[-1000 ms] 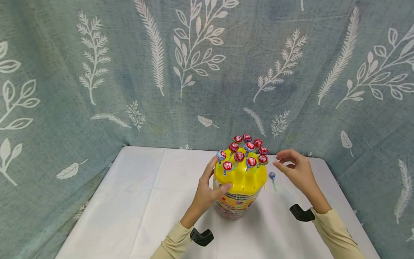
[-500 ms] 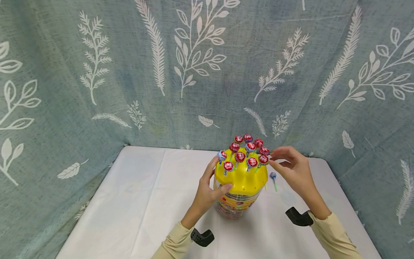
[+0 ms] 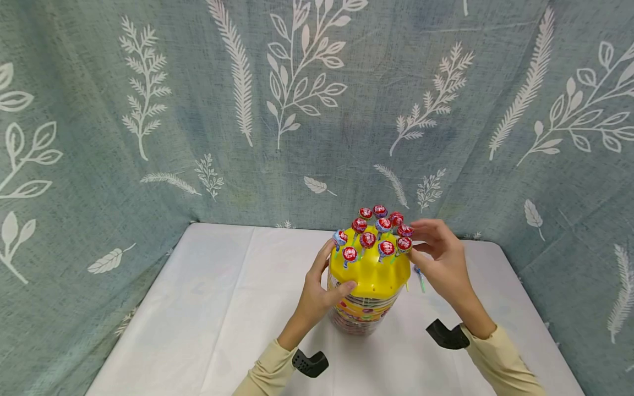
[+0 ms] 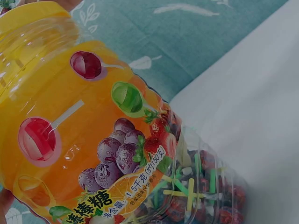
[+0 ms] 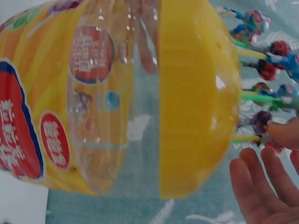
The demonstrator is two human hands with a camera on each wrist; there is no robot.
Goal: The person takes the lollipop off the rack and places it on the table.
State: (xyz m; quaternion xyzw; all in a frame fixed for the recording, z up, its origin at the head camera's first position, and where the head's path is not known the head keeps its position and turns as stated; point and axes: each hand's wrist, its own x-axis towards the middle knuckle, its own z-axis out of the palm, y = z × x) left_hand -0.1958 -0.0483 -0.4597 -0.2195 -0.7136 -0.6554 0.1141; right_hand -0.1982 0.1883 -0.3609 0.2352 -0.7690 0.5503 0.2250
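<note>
A clear plastic candy jar (image 4: 51, 116) with a yellow lid (image 3: 369, 272) stands on the table; several wrapped lollipops (image 3: 367, 240) poke up from the lid on thin sticks. My left hand (image 3: 317, 289) holds the jar around its top, thumb on the lid's front edge. At the right side of the lid, my right hand (image 3: 441, 261) has its thumb and fingers at the outermost lollipops. In the right wrist view, the thumb (image 5: 285, 133) overlaps a dark lollipop (image 5: 261, 122) while the other fingers spread below it.
One loose lollipop (image 3: 421, 281) lies on the white tablecloth (image 3: 238, 308) right of the jar, partly behind my right hand. A patterned teal curtain (image 3: 277, 181) closes off the back and sides. More candy (image 4: 205, 186) fills the jar's bottom.
My right hand has moved left from beside the jar to the lollipops at the lid's right edge, partly covering the loose one. The left hand and jar stay in place.
</note>
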